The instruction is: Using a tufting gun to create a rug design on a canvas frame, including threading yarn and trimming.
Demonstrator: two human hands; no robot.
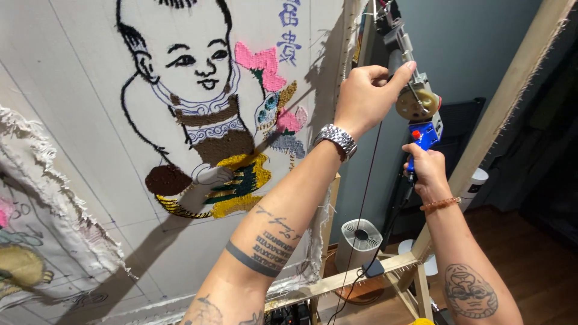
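A tufting gun with a blue handle, a tan gear and a grey barrel is raised beside the right edge of a stretched white cloth. My left hand grips its upper grey part, and a metal watch sits on that wrist. My right hand is wrapped around the blue lower handle, with a bead bracelet on the wrist. The cloth carries a partly tufted child figure in black outline with brown, yellow, green and pink yarn. A dark yarn strand hangs down from the gun.
The cloth is stretched on a wooden frame with tack strips along its bars. A second cloth with frayed edges overlaps at the left. A small white fan stands on the wooden floor behind the frame, near a dark shelf.
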